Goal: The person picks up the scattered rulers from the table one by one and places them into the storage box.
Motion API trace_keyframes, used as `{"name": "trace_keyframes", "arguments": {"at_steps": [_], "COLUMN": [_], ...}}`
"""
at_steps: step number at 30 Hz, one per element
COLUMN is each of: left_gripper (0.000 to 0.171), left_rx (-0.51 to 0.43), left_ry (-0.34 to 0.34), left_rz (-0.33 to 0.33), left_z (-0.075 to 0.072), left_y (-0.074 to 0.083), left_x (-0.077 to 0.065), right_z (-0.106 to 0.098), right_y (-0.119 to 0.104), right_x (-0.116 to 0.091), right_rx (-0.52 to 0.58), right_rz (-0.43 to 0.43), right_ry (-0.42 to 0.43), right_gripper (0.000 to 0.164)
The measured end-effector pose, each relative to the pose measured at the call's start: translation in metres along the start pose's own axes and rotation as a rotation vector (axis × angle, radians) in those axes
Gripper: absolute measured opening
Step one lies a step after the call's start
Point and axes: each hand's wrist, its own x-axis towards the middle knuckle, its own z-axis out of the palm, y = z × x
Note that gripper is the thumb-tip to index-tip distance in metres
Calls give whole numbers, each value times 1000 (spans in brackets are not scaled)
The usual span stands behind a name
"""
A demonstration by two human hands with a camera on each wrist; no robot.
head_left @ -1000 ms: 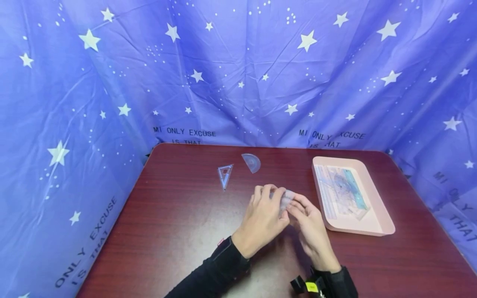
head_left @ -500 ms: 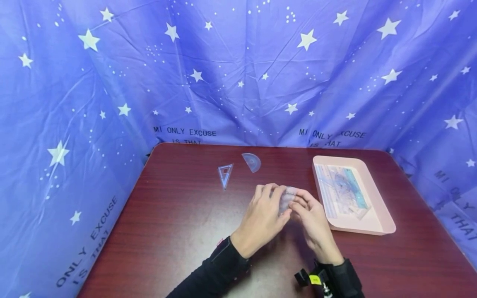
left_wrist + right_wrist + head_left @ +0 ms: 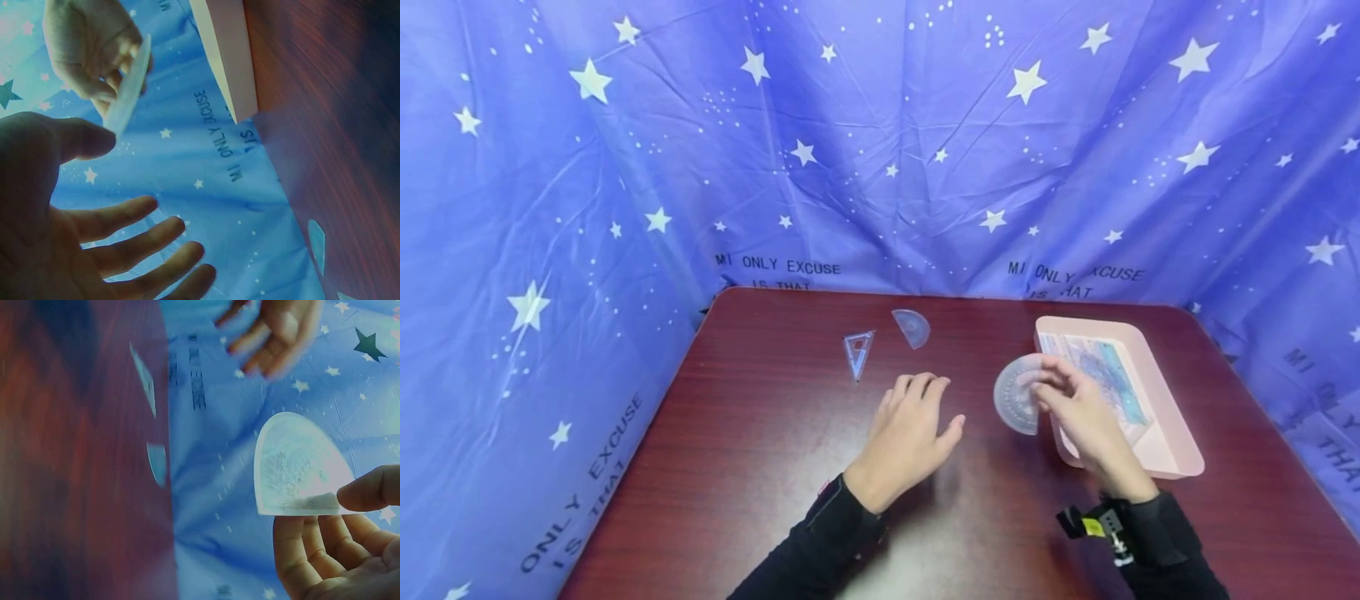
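My right hand (image 3: 1086, 417) pinches a clear protractor (image 3: 1017, 398) by its straight edge, thumb on one face and fingers behind. It is held above the table, just left of the pink tray (image 3: 1176, 425). In the right wrist view the protractor (image 3: 303, 469) stands with its curved side up. My left hand (image 3: 902, 437) hovers over the middle of the table, fingers spread and holding nothing; the left wrist view shows its fingers (image 3: 140, 240) apart from the protractor (image 3: 130, 90). Beyond the left hand lie a small set square (image 3: 857, 357) and a second protractor (image 3: 912, 328).
Inside the pink tray lie rulers and a blue-and-white printed sheet or pack (image 3: 1116, 379), partly behind the right hand. The dark red table (image 3: 752, 433) reaches back to a blue starry curtain (image 3: 865, 167) that hangs on three sides.
The hands were together around the protractor and have parted. My right hand has carried it right, towards the tray, while the left has let go and drawn slightly left.
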Motion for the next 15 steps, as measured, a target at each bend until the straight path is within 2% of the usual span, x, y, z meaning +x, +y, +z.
{"name": "trace_keyframes", "arguments": {"at_steps": [5, 9, 12, 15], "left_gripper": [57, 55, 53, 53], "left_rx": [22, 34, 39, 36], "left_ry": [-55, -66, -65, -64], "left_rz": [-44, -65, -84, -107], "left_z": [1, 4, 6, 8], "left_y": [-10, -17, -24, -30], "left_x": [-4, -8, -11, -13], "right_z": [-29, -53, -71, -86], "right_y": [-3, -6, -9, -8], "right_x": [14, 27, 38, 50], "right_rx": [-147, -289, -421, -571], "right_rz": [-98, -195, -182, -107], "right_ry": [32, 29, 33, 31], "right_gripper": [29, 32, 36, 36]}}
